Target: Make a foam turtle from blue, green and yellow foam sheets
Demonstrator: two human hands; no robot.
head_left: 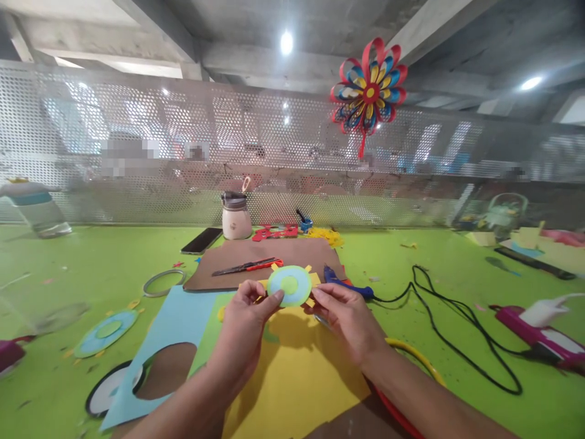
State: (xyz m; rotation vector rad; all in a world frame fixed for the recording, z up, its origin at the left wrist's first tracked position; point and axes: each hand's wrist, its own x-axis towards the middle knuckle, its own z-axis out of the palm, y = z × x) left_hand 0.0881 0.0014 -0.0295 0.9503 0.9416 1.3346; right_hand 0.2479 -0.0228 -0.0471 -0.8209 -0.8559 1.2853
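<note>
A yellow sheet (297,372) lies at bottom center beneath two bare hands: the left hand (250,320) pinches the lower-left edge of a blue-and-green paper disc (289,285) mid-frame, the right hand (343,312) pinches at its right edge, beside a yellow tab (309,302). Too hard a tug could tear that tab. Just beyond the right hand, a blue glue gun (350,288), if hot, could burn skin. Scissors (249,266) lie behind on brown cardboard (283,249).
</note>
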